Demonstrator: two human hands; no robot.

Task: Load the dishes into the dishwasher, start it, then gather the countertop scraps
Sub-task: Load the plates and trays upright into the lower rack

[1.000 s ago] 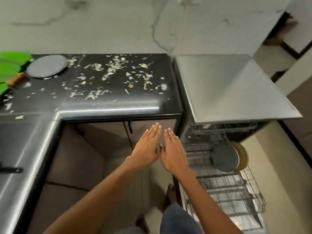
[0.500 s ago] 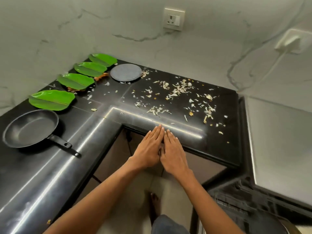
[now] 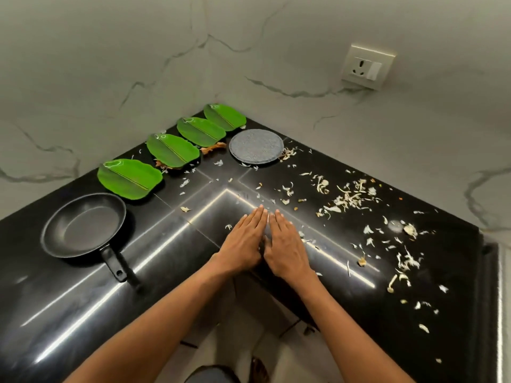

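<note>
Scraps (image 3: pixel 351 199): pale peelings strewn across the right arm of the black countertop (image 3: pixel 83 305), thickest near the back wall, thinning toward its right edge; a few stray bits lie near the inner corner. My left hand (image 3: pixel 243 241) and right hand (image 3: pixel 284 247) lie flat, fingers straight and together, side by side and almost touching, over the counter's inner corner; whether the palms press the surface I cannot tell. A second ago both hands hung below the counter edge beside the open dishwasher rack; now my view has swung left, the dishwasher is out of sight, and the hands are over the counter. I judge scrap gathering about to begin. Outward: a grey round plate (image 3: pixel 256 146), four green leaf plates (image 3: pixel 130 178) along the wall, a frying pan (image 3: pixel 83 225), a wall socket (image 3: pixel 366 66).
</note>
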